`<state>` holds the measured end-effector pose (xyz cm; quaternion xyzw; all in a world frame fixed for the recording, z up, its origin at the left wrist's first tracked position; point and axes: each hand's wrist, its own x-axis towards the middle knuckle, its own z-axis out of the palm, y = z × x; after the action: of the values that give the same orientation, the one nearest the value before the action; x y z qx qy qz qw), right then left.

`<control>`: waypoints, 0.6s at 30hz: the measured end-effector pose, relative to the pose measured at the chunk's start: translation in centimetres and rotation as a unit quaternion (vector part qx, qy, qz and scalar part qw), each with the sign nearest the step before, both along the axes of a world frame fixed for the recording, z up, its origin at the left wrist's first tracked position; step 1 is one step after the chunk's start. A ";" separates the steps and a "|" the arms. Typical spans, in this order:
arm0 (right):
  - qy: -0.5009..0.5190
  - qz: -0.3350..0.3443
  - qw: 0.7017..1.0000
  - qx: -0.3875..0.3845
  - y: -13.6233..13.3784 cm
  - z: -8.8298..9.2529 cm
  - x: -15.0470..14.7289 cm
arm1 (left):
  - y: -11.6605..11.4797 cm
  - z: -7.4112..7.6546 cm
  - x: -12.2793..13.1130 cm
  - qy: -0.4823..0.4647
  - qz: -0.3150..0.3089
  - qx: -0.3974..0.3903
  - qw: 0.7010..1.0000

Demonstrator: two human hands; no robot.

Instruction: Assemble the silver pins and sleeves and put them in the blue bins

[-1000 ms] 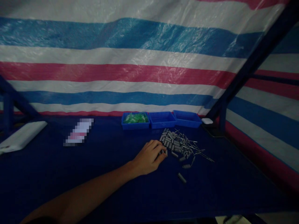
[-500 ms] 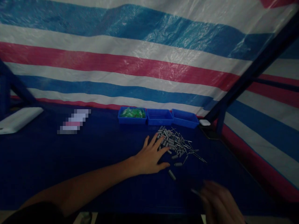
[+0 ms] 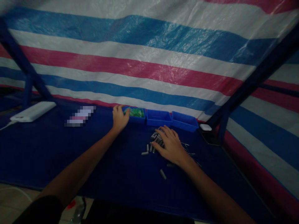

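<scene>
Grey pieces [image 3: 154, 136] lie heaped on the worktop [image 3: 116, 174], partly under the right hand [image 3: 171, 145]; the left hand [image 3: 120, 118] is at the green-filled tray [image 3: 137, 119]. Whether either grip is closed, I cannot tell.

The person's left hand [image 3: 120, 120] is bare, with slim fingers [image 3: 115, 111] and a narrow wrist [image 3: 115, 129] close behind them. Further back from those fingers, the bare left forearm [image 3: 86, 165] widens steadily. Farthest from the fingertips comes a black sleeve [image 3: 43, 209], ending near the elbow, its fabric too dim to make out. The right hand [image 3: 171, 145] is bare too, and behind its slender fingers the uncovered right forearm [image 3: 210, 185] thickens gradually.
</scene>
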<state>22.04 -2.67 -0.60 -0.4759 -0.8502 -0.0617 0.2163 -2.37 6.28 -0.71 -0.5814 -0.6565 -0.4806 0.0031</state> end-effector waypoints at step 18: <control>0.134 -0.098 0.986 0.005 2.6 -1.5 0.6 | 0.8 0.0 -5.9 -0.143 -0.256 -0.231 0.928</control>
<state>22.69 -0.04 -2.12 -0.5595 -0.7628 -0.0229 0.3234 -8.28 7.05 -0.66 -0.6391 -0.5720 -0.3782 -0.3484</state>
